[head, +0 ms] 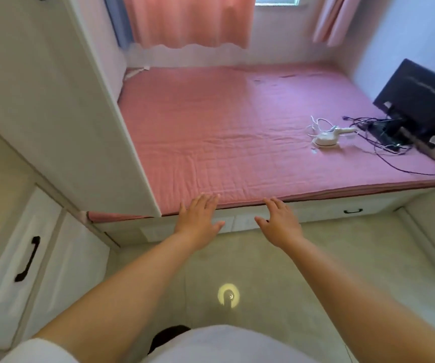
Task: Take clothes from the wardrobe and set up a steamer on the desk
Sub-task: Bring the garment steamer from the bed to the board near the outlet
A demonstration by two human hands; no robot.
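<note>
1. Both arms reach forward; left hand (198, 218) and right hand (280, 224) spread flat, empty, near the bed (211, 132) edge.
2. White steamer (327, 137) lies far right on the bed.
3. Closed wardrobe (41, 100) stands left; best opened first by a handle.

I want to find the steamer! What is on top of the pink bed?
A white handheld steamer, tangled black cables and a black monitor lie on the bed. Nothing shows under its sheet.
</note>
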